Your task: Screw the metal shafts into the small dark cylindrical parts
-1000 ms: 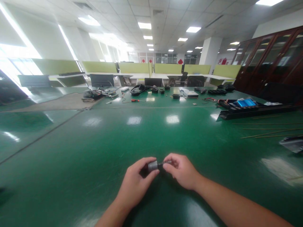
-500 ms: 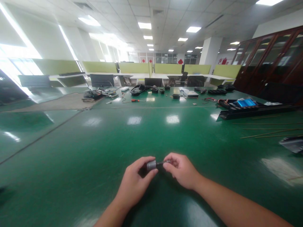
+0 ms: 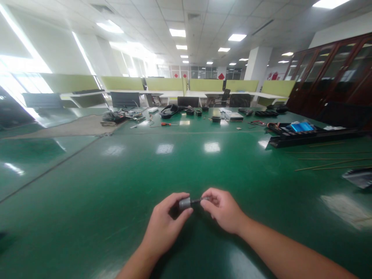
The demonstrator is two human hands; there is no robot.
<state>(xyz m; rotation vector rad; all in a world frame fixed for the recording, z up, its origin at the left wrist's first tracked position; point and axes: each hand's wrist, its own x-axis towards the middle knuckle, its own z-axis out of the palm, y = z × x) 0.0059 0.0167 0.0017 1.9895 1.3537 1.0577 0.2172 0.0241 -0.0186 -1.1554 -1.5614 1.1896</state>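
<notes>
In the head view my left hand (image 3: 167, 221) is closed round a small grey cylinder (image 3: 185, 203), thumb below and forefinger above it. A thin dark shaft (image 3: 195, 201) runs from the cylinder's right end toward my other hand. Pinched between the thumb and fingertips of my right hand (image 3: 222, 209) is the far end of that shaft, where a small metallic bit shows. Both hands hold this piece roughly level, just over the green tabletop (image 3: 186, 166). The cylinder's left end is hidden by my left palm, and its exact kind cannot be made out.
Across the table lie an orange-handled screwdriver (image 3: 167, 124), several small black boxes and a white box (image 3: 234, 116). A black tray (image 3: 314, 137) with a blue item (image 3: 302, 126) stands at right, with thin rods (image 3: 334, 159) nearer me. Cluttered parts (image 3: 116, 116) sit at far left.
The grey cylinder and my left hand have shifted very slightly left. My right hand keeps the same pinch on the shaft's end.
</notes>
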